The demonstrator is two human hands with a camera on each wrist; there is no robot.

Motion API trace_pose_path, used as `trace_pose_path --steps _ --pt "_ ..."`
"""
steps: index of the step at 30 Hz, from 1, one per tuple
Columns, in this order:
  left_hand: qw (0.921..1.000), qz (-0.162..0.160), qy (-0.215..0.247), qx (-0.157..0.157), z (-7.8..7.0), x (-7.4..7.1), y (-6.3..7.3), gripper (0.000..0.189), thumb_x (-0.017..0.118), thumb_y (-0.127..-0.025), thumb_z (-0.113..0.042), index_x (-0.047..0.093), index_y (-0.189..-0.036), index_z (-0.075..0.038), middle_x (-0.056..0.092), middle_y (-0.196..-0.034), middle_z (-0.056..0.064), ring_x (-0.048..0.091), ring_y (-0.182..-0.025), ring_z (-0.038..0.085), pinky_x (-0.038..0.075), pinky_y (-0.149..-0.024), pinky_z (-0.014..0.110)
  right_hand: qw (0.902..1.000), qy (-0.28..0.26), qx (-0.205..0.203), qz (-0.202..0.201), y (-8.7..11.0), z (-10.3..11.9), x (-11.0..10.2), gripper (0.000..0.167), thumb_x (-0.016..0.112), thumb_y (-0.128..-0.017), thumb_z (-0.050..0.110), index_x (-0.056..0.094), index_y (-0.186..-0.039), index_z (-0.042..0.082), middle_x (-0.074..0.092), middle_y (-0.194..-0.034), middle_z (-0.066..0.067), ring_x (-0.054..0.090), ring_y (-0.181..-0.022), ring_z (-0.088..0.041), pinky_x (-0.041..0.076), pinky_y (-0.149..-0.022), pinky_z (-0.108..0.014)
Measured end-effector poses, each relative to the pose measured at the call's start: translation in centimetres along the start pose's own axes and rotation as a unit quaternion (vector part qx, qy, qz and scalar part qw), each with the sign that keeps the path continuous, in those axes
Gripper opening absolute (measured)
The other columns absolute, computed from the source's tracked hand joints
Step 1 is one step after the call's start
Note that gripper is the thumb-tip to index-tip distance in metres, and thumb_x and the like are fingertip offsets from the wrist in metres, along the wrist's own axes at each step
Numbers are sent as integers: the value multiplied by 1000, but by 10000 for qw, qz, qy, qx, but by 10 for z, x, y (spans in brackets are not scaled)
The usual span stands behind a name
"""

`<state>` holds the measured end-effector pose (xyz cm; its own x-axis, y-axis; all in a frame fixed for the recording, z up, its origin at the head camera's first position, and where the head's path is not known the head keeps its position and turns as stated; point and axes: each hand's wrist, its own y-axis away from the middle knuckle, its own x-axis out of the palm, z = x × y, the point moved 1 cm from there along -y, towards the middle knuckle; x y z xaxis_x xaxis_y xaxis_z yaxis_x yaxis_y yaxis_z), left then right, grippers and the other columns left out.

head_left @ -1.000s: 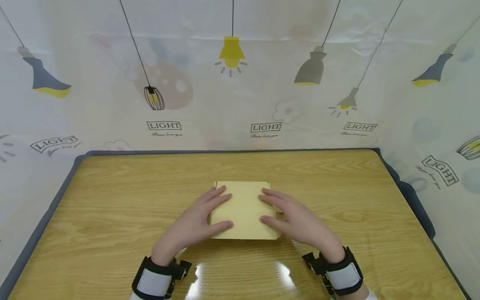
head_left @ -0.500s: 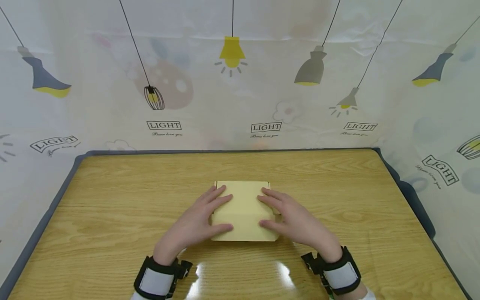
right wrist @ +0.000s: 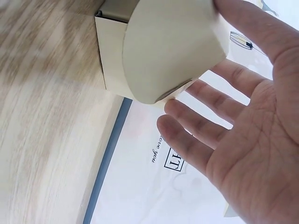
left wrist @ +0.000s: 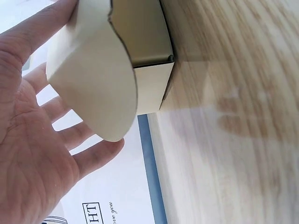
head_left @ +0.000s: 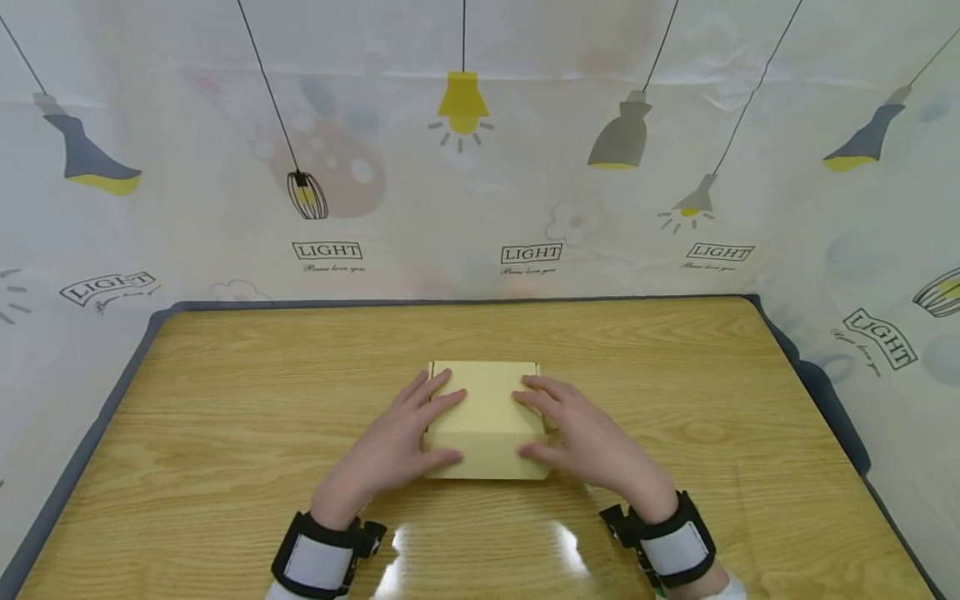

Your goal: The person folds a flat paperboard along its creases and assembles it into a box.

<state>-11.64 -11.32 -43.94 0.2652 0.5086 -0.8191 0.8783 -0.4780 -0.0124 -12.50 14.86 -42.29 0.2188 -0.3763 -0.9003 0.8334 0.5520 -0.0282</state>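
A small pale-yellow cardboard box (head_left: pixel 491 396) sits on the table, its lid on top. The lid's front flap (head_left: pixel 487 460) is bent downward along a crease. My left hand (head_left: pixel 386 446) rests on the lid's left side with fingers spread and the thumb on the front flap. Mirroring it, my right hand (head_left: pixel 603 437) touches the right side, its thumb also on the front flap. In the left wrist view a rounded side flap (left wrist: pixel 100 88) stands out from the lid, and the box front gapes. A matching rounded flap (right wrist: pixel 170 51) shows in the right wrist view.
The wood-grain table (head_left: pixel 262 392) runs on around the box. Behind and on both sides hangs a pale curtain (head_left: pixel 420 192) printed with lamps, with a dark edge strip where it meets the table. Each wrist wears a black strap.
The thumbs have pressed the lid's front flap from nearly flat to angled down along its crease. Both hands have edged slightly inward. The box stays in place.
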Motion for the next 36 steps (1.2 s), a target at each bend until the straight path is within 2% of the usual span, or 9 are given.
trace_pose_path --steps 11,19,27,31,36 --pt "9996 -37 -272 77 1 1 -2 74 77 -77 -39 45 -142 -24 24 -157 2 16 -146 31 30 -111 54 9997 204 94 17 -2 -1 4 67 78 -76 41 54 -134 16 42 -145 -8 41 -132 -29 41 -107 -45" --pt "9991 -23 -415 -36 3 6 -4 73 77 -78 -39 44 -142 -27 23 -157 -1 15 -146 28 30 -112 51 9993 358 145 7 -3 -4 8 68 79 -75 42 55 -133 17 42 -145 -8 41 -133 -29 41 -107 -45" --pt "9993 -102 -359 64 3 5 -3 75 77 -77 -40 45 -142 -25 23 -157 1 16 -146 30 30 -111 53 9999 79 94 -78 -3 -8 8 68 80 -74 40 55 -133 17 41 -146 -6 42 -132 -29 41 -106 -46" --pt "9997 -40 -218 -92 4 4 -2 77 77 -77 -41 42 -143 -26 17 -159 3 17 -145 30 30 -112 52 9998 -138 122 -43 -3 -13 8 70 80 -75 39 52 -135 19 35 -150 -7 39 -134 -30 41 -106 -47" --pt "9986 94 81 -513 6 4 -3 81 77 -78 -39 37 -146 -26 6 -160 8 24 -142 33 35 -110 50 9983 -431 354 179 -1 -14 8 76 78 -77 40 43 -142 22 15 -158 -14 33 -137 -37 40 -106 -51"
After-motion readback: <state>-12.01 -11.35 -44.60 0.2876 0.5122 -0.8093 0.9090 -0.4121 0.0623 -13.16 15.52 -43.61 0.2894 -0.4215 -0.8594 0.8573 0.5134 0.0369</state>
